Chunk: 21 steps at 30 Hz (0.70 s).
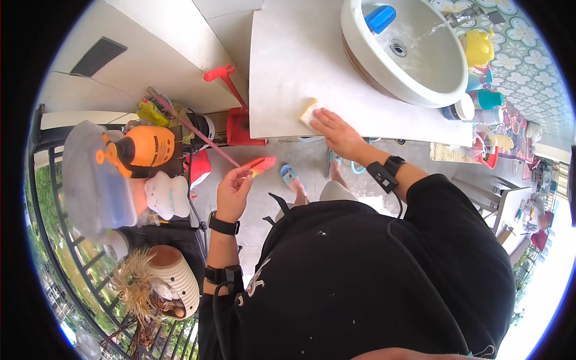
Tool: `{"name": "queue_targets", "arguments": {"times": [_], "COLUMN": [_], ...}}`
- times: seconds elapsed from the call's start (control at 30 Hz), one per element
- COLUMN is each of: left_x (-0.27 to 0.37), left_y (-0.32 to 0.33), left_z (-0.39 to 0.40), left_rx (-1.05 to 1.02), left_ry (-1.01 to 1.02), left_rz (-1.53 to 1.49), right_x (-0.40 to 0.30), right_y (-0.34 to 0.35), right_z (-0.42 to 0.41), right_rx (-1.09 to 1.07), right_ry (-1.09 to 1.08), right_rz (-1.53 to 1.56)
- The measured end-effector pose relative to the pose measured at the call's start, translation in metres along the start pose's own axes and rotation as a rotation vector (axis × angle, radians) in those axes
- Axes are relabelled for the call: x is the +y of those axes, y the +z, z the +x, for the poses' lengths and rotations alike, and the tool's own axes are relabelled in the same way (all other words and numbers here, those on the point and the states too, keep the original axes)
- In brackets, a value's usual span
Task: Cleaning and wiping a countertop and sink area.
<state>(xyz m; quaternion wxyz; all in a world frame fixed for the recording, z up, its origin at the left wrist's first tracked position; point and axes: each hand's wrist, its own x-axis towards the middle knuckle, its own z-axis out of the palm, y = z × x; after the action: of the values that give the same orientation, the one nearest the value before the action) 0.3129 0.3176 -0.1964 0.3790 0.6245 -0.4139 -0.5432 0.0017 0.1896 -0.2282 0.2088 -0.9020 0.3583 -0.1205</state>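
My right hand presses a pale yellow-and-white sponge onto the white countertop, close to its front left corner. My left hand hangs in the air off the counter's left side, fingers curled loosely, with nothing seen in it; a broom with red and yellow bristles shows just beyond its fingertips. On the counter stands a round white basin with a blue object inside it. Water runs from the metal faucet into the basin.
Bottles and a yellow container line the wall behind the basin. A red dustpan stands left of the counter. Further left, a rack bears an orange pressure sprayer and a white cat-shaped container. A ribbed planter is at lower left.
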Motion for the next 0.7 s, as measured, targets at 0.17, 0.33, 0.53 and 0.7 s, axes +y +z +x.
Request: {"name": "queue_targets", "arguments": {"times": [0.17, 0.33, 0.53, 0.7], "left_x": [0.003, 0.0, 0.01, 0.014], "left_y": [0.003, 0.005, 0.019, 0.022], "left_z": [0.002, 0.005, 0.011, 0.017], "left_rx": [-0.033, -0.055, -0.133, -0.175], "left_ry": [-0.043, -0.026, -0.039, -0.041], "left_rz": [0.021, 0.057, 0.074, 0.124], "right_x": [0.054, 0.031, -0.026, -0.031], "right_y": [-0.033, 0.015, 0.044, 0.044], "right_z": [-0.088, -0.022, 0.121, 0.062], "right_rx": [0.371, 0.29, 0.171, 0.067], "right_ry": [0.384, 0.683, 0.309, -0.092], "right_rz": [-0.085, -0.259, -0.198, 0.01]}}
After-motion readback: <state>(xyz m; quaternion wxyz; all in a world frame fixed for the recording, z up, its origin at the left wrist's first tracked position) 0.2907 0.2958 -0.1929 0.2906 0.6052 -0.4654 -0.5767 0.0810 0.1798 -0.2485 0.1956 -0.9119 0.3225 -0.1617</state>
